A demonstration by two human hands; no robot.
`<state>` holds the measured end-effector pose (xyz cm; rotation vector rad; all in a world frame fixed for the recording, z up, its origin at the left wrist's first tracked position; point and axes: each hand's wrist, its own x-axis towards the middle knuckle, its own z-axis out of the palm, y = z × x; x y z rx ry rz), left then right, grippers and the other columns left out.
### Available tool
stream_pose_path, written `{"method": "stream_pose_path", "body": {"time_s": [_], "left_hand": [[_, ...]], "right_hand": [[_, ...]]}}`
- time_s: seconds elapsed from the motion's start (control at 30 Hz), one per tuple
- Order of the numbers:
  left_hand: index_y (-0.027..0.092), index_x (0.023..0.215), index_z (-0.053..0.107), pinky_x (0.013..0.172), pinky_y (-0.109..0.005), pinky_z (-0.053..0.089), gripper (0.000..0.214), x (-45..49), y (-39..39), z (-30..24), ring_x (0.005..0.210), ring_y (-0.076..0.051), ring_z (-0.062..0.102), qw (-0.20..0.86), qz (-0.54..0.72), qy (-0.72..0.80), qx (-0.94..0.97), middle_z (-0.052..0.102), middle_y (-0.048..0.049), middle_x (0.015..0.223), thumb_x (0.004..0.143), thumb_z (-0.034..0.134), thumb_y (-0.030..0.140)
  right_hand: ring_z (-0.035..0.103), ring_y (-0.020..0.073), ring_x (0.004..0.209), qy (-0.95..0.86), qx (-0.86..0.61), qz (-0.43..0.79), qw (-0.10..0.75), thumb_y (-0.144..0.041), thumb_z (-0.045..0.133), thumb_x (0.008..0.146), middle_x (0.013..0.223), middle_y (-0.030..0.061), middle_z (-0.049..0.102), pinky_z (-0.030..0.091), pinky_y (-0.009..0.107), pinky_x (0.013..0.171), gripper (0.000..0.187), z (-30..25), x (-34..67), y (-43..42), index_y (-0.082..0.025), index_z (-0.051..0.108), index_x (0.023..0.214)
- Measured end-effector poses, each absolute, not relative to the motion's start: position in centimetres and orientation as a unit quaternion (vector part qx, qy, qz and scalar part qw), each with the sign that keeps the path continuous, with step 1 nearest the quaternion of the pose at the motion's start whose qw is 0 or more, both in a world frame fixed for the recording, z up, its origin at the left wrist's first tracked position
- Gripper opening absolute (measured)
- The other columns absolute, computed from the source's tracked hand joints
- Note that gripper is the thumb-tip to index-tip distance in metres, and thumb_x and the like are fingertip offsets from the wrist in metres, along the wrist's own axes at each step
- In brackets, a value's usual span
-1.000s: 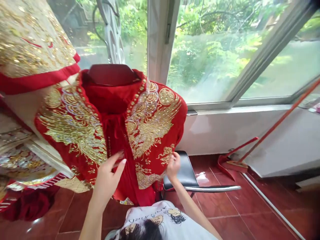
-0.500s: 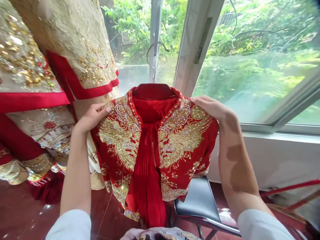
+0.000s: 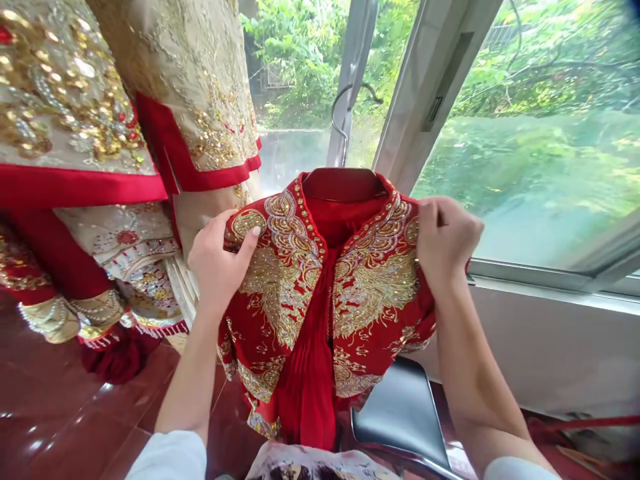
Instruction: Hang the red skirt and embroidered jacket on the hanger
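A red jacket with gold and silver embroidery hangs upright in front of me on a hanger. The hanger's metal hook rises free above the collar, in front of the window. Pleated red cloth shows between the jacket's two front edges. My left hand grips the shoulder on the left, thumb over the round gold motif and fingers behind. At the opposite shoulder, my right hand is closed on the fabric, its fingers curled.
Beaded cream-and-red garments hang close on the left. A black-seated chair stands below the jacket on the right. Behind are the window frame and its sill. Dark red tiles cover the floor.
My right hand has gone from lying flat along the shoulder to a curled grip. My left hand has shifted its hold. The view has swung left, so everything sits further right.
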<state>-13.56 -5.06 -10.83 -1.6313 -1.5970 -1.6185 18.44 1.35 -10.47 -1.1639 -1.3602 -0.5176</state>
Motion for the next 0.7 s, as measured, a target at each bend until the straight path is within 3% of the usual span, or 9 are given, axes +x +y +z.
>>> {"method": "stream_pose_path", "body": {"time_s": [0.13, 0.23, 0.37, 0.43, 0.53, 0.6, 0.7], "left_hand": [[0.018, 0.117, 0.064, 0.095, -0.037, 0.048, 0.055, -18.7, -5.7, -11.3, 0.106, -0.024, 0.063, -0.151, -0.596, -0.442, -0.654, 0.069, -0.0079, 0.111, 0.082, 0.051, 0.059], [0.017, 0.108, 0.067, 0.091, -0.039, 0.051, 0.074, -21.2, -4.3, -13.4, 0.107, -0.026, 0.062, -0.242, -0.580, -0.440, -0.641, 0.070, -0.0105, 0.099, 0.075, 0.043, 0.078], [0.017, 0.081, 0.067, 0.076, -0.036, 0.054, 0.090, -21.5, -2.5, -15.5, 0.091, -0.024, 0.063, -0.245, -0.563, -0.463, -0.640, 0.066, -0.0091, 0.076, 0.063, 0.026, 0.095], [0.018, 0.065, 0.059, 0.061, -0.030, 0.051, 0.082, -21.6, -2.2, -15.2, 0.070, -0.019, 0.059, -0.241, -0.557, -0.471, -0.640, 0.059, -0.0046, 0.061, 0.060, 0.032, 0.096], [0.021, 0.048, 0.038, 0.044, -0.024, 0.033, 0.072, -22.6, -2.7, -12.4, 0.047, -0.010, 0.035, -0.149, -0.540, -0.533, -0.634, 0.036, 0.0031, 0.044, 0.059, 0.042, 0.092], [0.023, 0.047, 0.029, 0.046, -0.025, 0.029, 0.069, -23.5, -3.4, -9.5, 0.047, -0.009, 0.028, -0.053, -0.527, -0.575, -0.623, 0.026, 0.0046, 0.044, 0.061, 0.046, 0.088], [0.023, 0.059, 0.034, 0.071, -0.031, 0.040, 0.056, -23.9, -4.9, -5.0, 0.069, -0.015, 0.046, 0.119, -0.540, -0.588, -0.590, 0.040, 0.0010, 0.060, 0.074, 0.045, 0.076]], "right_hand": [[0.060, 0.0220, 0.093, -0.597, -0.389, -0.273, 0.646, -0.041, 0.046, 0.094, 0.091, 0.0075, 0.066, 0.042, 0.040, 0.087, 0.030, -8.7, 15.4, -1.6, -0.018, 0.065, 0.093], [0.057, 0.0250, 0.105, -0.685, -0.320, -0.264, 0.598, -0.045, 0.055, 0.089, 0.104, 0.0089, 0.065, 0.039, 0.046, 0.095, 0.030, -6.7, 12.0, -2.5, -0.019, 0.064, 0.098], [0.047, 0.0297, 0.120, -0.805, -0.281, -0.237, 0.466, -0.040, 0.056, 0.089, 0.124, 0.0090, 0.058, 0.034, 0.050, 0.099, 0.033, -4.7, 9.1, -0.5, -0.025, 0.060, 0.118], [0.050, 0.0280, 0.115, -0.834, -0.264, -0.231, 0.427, -0.034, 0.048, 0.093, 0.121, 0.0067, 0.060, 0.034, 0.050, 0.097, 0.029, -4.3, 8.4, 0.8, -0.028, 0.060, 0.119], [0.053, 0.0259, 0.104, -0.827, -0.284, -0.229, 0.428, -0.033, 0.038, 0.098, 0.112, 0.0064, 0.064, 0.034, 0.049, 0.093, 0.030, -4.1, 7.7, 1.7, -0.026, 0.063, 0.113], [0.054, 0.0253, 0.103, -0.822, -0.306, -0.227, 0.423, -0.035, 0.036, 0.100, 0.109, 0.0068, 0.065, 0.034, 0.048, 0.093, 0.032, -3.9, 7.3, 1.3, -0.026, 0.064, 0.112], [0.054, 0.0233, 0.104, -0.824, -0.319, -0.226, 0.409, -0.036, 0.034, 0.101, 0.109, 0.0050, 0.066, 0.035, 0.045, 0.093, 0.032, -3.7, 7.2, 0.1, -0.027, 0.062, 0.116]]}}
